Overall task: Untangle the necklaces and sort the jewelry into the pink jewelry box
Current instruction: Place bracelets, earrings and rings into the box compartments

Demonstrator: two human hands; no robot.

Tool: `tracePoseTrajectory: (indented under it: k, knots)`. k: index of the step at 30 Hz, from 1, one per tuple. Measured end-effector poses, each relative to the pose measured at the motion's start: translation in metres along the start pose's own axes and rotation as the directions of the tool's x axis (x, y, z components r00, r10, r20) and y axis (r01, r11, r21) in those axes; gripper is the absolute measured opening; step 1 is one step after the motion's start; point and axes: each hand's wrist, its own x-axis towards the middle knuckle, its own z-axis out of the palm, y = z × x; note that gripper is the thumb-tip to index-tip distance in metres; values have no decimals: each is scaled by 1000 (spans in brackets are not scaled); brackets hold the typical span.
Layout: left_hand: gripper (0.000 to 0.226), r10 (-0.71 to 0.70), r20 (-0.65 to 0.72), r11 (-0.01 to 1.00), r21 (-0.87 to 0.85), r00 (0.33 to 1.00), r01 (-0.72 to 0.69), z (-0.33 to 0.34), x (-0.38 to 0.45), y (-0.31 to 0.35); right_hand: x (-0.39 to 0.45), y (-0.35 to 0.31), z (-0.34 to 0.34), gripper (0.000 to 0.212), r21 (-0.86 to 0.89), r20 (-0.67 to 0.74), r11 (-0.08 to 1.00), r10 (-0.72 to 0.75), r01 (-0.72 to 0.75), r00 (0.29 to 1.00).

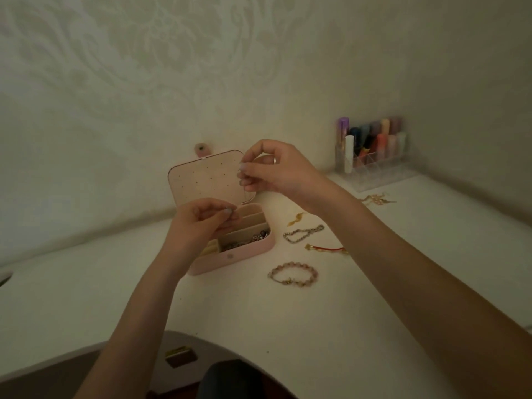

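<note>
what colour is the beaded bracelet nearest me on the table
Pale pink beads with gold bits; the bracelet shows best in the head view.

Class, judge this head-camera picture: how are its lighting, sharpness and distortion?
Head view: dim, yellowish light; wide-angle bending curves the table edge; the organizer at the back is soft; any chain between the left hand and right hand is too fine to resolve.

White table (316, 326) with open pink jewelry box (230, 259), three bracelets (293, 273), gold pieces (377, 198), clear organizer (374, 171).
</note>
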Motion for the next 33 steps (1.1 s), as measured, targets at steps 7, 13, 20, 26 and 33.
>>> tracePoseTrajectory:
  k: [7,13,20,26,33]
  knots:
    - [30,52,-6,919,392,999,-45,-5,-1,-6,-1,9,10,6,-14,54,999,39,-38,998]
    - [37,84,227,988,110,970,-111,1,-11,-1,-2,19,16,8,-25,101,999,49,-47,994]
    - [11,166,-84,963,229,983,-143,3,-12,-8,4,28,-11,7,-418,-31,908,1,-14,1000]
    - [21,244,-69,852,492,967,-179,3,-8,-16,-2,41,-18,7,-731,109,682,154,-26,982]
    - [33,164,-2,785,605,986,-130,0,-6,-22,-7,43,-17,13,-823,166,567,190,30,968]
